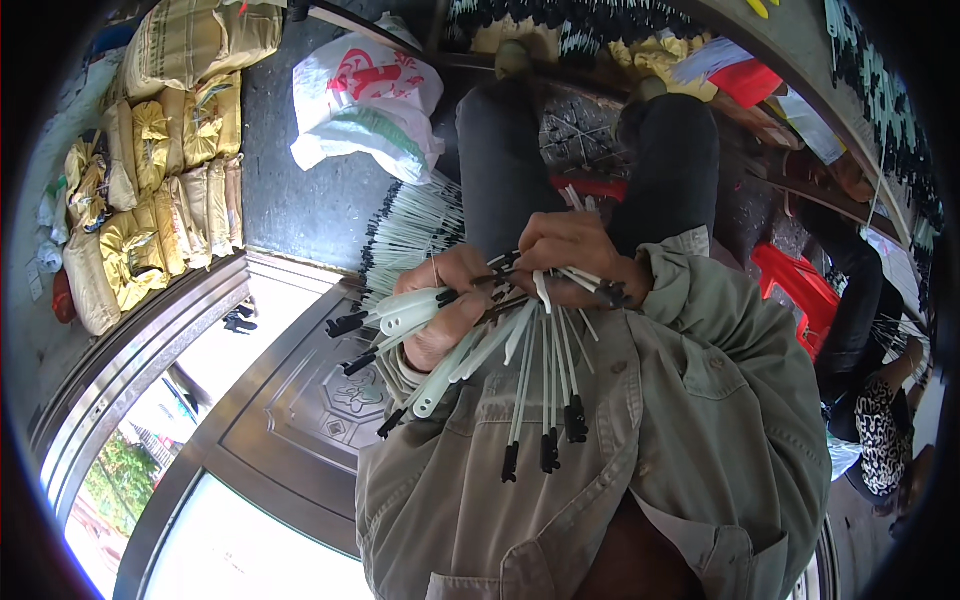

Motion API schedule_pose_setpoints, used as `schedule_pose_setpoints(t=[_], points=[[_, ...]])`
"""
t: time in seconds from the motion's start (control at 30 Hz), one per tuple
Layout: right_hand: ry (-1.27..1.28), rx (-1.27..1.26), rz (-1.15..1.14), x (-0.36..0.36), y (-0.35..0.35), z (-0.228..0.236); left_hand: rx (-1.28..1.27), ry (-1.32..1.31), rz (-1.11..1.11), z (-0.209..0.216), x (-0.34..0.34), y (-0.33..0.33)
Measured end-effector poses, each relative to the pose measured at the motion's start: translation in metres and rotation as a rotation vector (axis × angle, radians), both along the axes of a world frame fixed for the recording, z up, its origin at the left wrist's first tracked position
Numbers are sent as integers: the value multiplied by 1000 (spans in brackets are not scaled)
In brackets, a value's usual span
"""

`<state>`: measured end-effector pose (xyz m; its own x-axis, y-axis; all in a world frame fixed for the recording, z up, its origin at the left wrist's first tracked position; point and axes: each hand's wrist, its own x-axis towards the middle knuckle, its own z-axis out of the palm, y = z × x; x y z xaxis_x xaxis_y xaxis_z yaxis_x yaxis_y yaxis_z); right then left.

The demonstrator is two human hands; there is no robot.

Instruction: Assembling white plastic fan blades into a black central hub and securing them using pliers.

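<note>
Two hands meet close in front of the person's chest, both closed on one fanned bundle of white plastic rods with black tips (520,360). The left hand (450,305) wraps its fingers around a thick clutch of them, their black ends sticking out to the left and downward, while the right hand (575,265) pinches a few thinner ones near the top of the bundle, fingers curled tight. A large loose pile of the same rods (410,235) lies on the floor beside the person's dark-trousered knee (500,160), and more hang in rows along the far edge. Judging by that pile, only a handful has been gathered so far and most remain. A white plastic bag (365,105) and yellow sacks (170,190) sit further off.
</note>
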<state>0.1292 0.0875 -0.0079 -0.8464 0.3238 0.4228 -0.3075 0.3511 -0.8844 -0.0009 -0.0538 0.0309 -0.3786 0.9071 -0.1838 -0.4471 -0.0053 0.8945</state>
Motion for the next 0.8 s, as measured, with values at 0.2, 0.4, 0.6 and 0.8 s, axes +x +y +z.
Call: schedule_pose_setpoints(t=[0.2, 0.4, 0.6, 0.8], points=[[4, 54, 5, 1, 2, -9, 16, -39, 40, 1, 2, 6], [5, 94, -18, 0, 0, -10, -27, -76, 42, 5, 0, 8], [34, 75, 70, -4, 11, -11, 16, -48, 98, 0, 1, 12], [-42, -437, 229, 17, 7, -34, 24, -10, 137, 8, 9, 25]])
